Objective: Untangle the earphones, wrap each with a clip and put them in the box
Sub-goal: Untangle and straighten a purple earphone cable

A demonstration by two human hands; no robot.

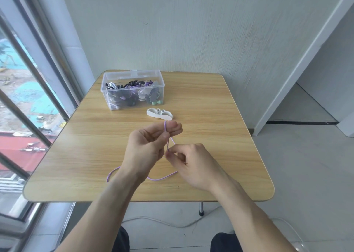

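A purple earphone cable runs between both hands above the wooden table. My left hand holds the cable's upper part, which loops over its curled fingers. Just below and to the right, my right hand pinches the cable between thumb and fingertip. The rest of the cable trails in loops on the table under my wrists. A white clip lies on the table just beyond my left hand. Behind it stands the clear plastic box, open, holding several wrapped earphones in black, white, purple and green.
The table stands against a pale wall, with a window and its bars on the left. A white cord lies on the floor under the table's near edge. A doorway opens at the right.
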